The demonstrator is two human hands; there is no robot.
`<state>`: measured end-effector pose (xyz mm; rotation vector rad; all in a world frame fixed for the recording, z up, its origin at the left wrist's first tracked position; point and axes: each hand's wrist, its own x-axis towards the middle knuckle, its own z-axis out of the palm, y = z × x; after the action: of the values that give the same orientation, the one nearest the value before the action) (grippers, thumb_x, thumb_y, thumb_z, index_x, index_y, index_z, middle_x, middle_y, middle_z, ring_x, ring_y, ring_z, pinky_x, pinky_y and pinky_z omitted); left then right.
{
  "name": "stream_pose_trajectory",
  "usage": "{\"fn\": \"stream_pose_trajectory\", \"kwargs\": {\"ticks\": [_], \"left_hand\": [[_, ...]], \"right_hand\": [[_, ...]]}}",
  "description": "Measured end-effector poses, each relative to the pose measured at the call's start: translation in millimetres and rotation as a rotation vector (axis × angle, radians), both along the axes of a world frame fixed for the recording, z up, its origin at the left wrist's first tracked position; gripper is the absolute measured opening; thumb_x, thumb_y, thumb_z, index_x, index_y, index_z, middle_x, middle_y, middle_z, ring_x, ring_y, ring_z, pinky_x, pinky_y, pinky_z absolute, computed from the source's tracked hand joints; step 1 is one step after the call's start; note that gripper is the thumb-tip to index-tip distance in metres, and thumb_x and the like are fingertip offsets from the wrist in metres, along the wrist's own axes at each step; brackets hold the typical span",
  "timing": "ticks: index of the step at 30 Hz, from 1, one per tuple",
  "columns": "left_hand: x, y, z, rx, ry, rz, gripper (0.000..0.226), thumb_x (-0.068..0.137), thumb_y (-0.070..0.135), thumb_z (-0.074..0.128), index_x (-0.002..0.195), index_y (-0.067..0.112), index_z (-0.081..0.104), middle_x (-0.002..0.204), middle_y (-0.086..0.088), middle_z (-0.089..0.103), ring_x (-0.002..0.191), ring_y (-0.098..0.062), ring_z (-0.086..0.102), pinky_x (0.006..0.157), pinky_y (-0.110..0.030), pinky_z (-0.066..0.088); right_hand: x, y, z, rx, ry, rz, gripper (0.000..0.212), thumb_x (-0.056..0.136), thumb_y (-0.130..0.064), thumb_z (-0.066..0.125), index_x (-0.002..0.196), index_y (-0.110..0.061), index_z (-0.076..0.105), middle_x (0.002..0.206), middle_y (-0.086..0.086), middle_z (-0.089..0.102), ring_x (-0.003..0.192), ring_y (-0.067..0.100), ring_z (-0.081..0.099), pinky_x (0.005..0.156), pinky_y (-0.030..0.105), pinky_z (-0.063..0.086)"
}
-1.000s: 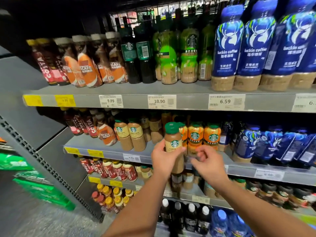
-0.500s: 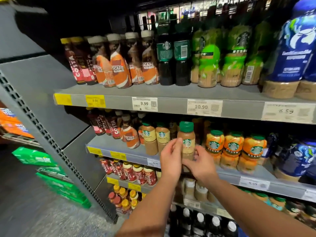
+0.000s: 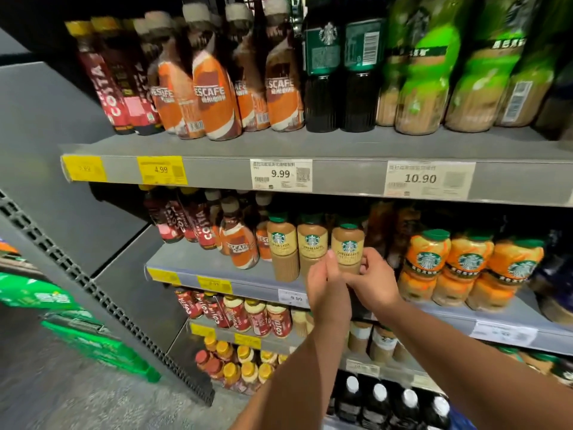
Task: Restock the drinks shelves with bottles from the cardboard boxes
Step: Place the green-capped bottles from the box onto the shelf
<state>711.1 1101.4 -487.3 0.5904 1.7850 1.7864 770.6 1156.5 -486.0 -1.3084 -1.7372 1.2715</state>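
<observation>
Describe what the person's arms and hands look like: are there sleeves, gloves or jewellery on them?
The left forearm and the right forearm are bare as far as the picture shows, and no sleeve comes into view. The left hand and the right hand wear no gloves. No watch, bracelet or ring shows on the sides that face the camera.

Both hands meet at the lower half of an upright bottle [image 3: 348, 243] at the front of the second shelf [image 3: 192, 262], hiding its base. The left hand [image 3: 325, 287] grips its left side, thumb up beside the label. The right hand [image 3: 375, 282] curls round its right side. Two matching bottles [image 3: 311, 240] stand just left, orange bottles [image 3: 429, 262] to the right.
</observation>
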Motion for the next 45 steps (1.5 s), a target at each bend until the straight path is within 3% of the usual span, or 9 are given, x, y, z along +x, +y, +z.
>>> {"fn": "stream_pose_trajectory", "kwargs": {"ticks": [3,8,11,14,17,28,38,42,45], "left_hand": [[-0.6,-5.3,-3.1,-0.034,-0.048,-0.009,0.064,0.075,0.071,0.034,0.109,0.029,0.069,0.112,0.005,0.067,0.105,-0.012,0.061,0.096,-0.04,0.048],[-3.8,-22.9,1.1,-0.089,-0.049,-0.111,0.052,0.078,0.063,0.041,0.11,0.031,0.067,0.11,0.007,0.067,0.104,-0.01,0.062,0.092,-0.037,0.051],[-15.6,-43.2,15.6,-0.341,0.354,-0.212,0.039,0.09,0.049,0.043,0.112,0.023,0.062,0.109,0.006,0.059,0.1,-0.013,0.057,0.09,-0.035,0.047],[-24.9,-67.0,40.9,-0.591,0.782,-0.301,0.026,0.094,0.035,0.047,0.099,0.014,0.062,0.101,0.0,0.057,0.09,-0.019,0.056,0.078,-0.033,0.047],[-13.7,-94.4,71.3,-0.723,0.879,-0.291,0.027,0.094,0.035,0.047,0.101,0.014,0.063,0.103,-0.004,0.062,0.093,-0.027,0.061,0.07,-0.03,0.045],[116.0,-256.3,133.8,-0.885,1.03,-0.187,0.034,0.095,0.036,0.043,0.102,0.01,0.065,0.102,-0.011,0.066,0.097,-0.031,0.062,0.071,-0.032,0.045],[148.1,-385.0,121.1,-1.013,1.036,-0.205,0.032,0.092,0.034,0.047,0.104,0.009,0.063,0.109,-0.012,0.063,0.105,-0.034,0.06,0.081,-0.038,0.049],[143.9,-424.3,94.4,-1.036,1.014,-0.264,0.029,0.093,0.033,0.046,0.101,0.01,0.062,0.106,-0.011,0.064,0.103,-0.032,0.06,0.082,-0.038,0.049],[133.1,-454.7,68.1,-1.024,1.015,-0.318,0.03,0.095,0.033,0.046,0.108,0.013,0.062,0.111,-0.009,0.063,0.105,-0.03,0.06,0.086,-0.038,0.048]], "right_hand": [[-0.3,-0.7,1.4,0.008,-0.012,0.02,0.056,0.067,-0.017,0.084,0.115,-0.015,0.055,0.104,-0.002,0.068,0.096,0.015,0.064,0.084,0.034,0.053],[6.1,-9.8,14.3,0.022,-0.222,0.129,0.053,0.074,-0.02,0.077,0.119,-0.017,0.051,0.104,-0.005,0.061,0.095,0.013,0.058,0.078,0.026,0.045],[17.3,-21.0,33.8,0.061,-0.491,0.234,0.026,0.082,-0.024,0.067,0.102,-0.016,0.052,0.098,0.0,0.062,0.087,0.018,0.058,0.064,0.026,0.047],[33.1,-34.6,61.5,0.186,-0.812,0.364,0.014,0.088,-0.02,0.056,0.091,-0.015,0.043,0.094,0.004,0.055,0.084,0.021,0.052,0.05,0.024,0.033],[49.2,-55.6,86.6,0.231,-0.912,0.425,0.006,0.086,-0.018,0.051,0.085,-0.014,0.046,0.077,0.0,0.048,0.078,0.021,0.05,0.048,0.025,0.032],[149.9,-201.1,122.8,0.422,-0.939,0.57,0.033,0.088,-0.03,0.05,0.115,-0.013,0.058,0.12,0.008,0.061,0.107,0.029,0.059,0.082,0.035,0.049],[180.6,-330.7,119.7,0.427,-0.962,0.627,0.027,0.089,-0.032,0.052,0.108,-0.014,0.058,0.115,0.008,0.062,0.104,0.027,0.06,0.074,0.031,0.046],[175.9,-373.5,86.0,0.333,-0.953,0.661,0.013,0.092,-0.029,0.049,0.094,-0.017,0.048,0.099,0.006,0.053,0.087,0.025,0.053,0.07,0.031,0.043],[172.8,-406.0,53.3,0.28,-0.956,0.63,0.021,0.091,-0.03,0.05,0.107,-0.017,0.054,0.114,0.005,0.057,0.099,0.025,0.057,0.076,0.032,0.045]]}}
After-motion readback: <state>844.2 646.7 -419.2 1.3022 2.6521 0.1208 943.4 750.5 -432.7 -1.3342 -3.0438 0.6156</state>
